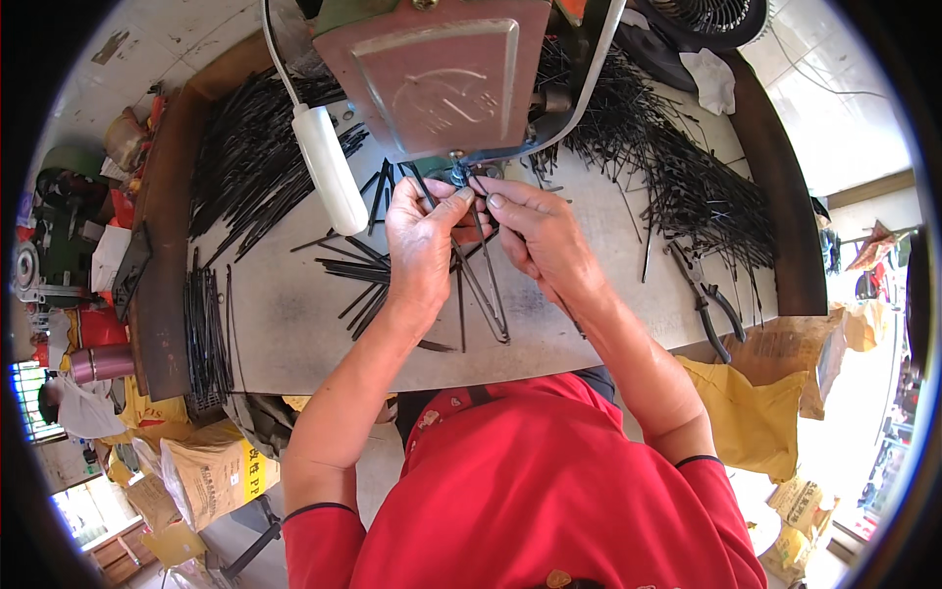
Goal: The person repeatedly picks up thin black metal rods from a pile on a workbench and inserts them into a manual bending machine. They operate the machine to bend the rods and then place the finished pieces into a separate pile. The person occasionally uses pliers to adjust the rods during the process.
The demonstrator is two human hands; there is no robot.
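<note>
Both hands meet just under the head of a pink machine (442, 88). My left hand (422, 236) pinches dark metal strips between thumb and fingers, close to the machine's small metal tip (458, 175). My right hand (545, 231) is closed beside it, thumb and forefinger gripping the end of a thin black rod. Long thin black rods (488, 299) hang from between the hands toward me, joining in a narrow point above the tabletop. Just left of my left wrist, loose black strips (363, 280) fan out on the table. The fingertips hide the exact joint between the pieces.
A white lamp (329, 167) hangs left of the machine. Black strips heap at the back left (260, 147); a bundle (204, 334) lies nearer. Tangled black rods (677, 157) cover the right. Pliers (702, 294) rest at the right edge. Raised brown boards (162, 245) border the grey table (294, 339).
</note>
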